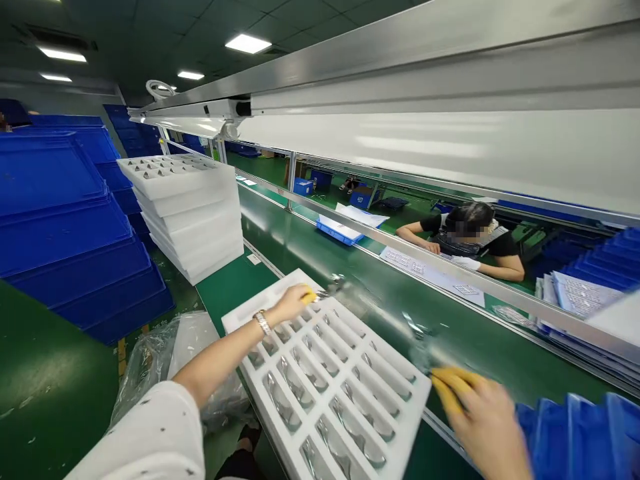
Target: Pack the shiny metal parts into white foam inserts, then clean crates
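Observation:
A white foam tray (313,357) lies tilted in front of me, with shiny curved metal pieces (283,403) standing in its rows of slots. My left hand (293,303), with yellow finger covers and a metal watch band, is over the tray's far side. Its fingers pinch a small shiny metal piece (323,294). Beside the tray's right corner is my right hand (480,413), blurred, its yellow-covered fingers drawn together. Whatever they hold, if anything, is hard to make out. Just beyond its fingertips, blurred shiny pieces (419,330) appear over the green belt (370,300).
Stacked white foam trays (197,220) stand at the left, beside tall blue crates (65,220). Blue bins (580,433) sit at lower right. A metal rail (380,230) runs beyond the belt; a co-worker (467,233) leans over work behind it. Clear plastic bags (145,367) lie below left.

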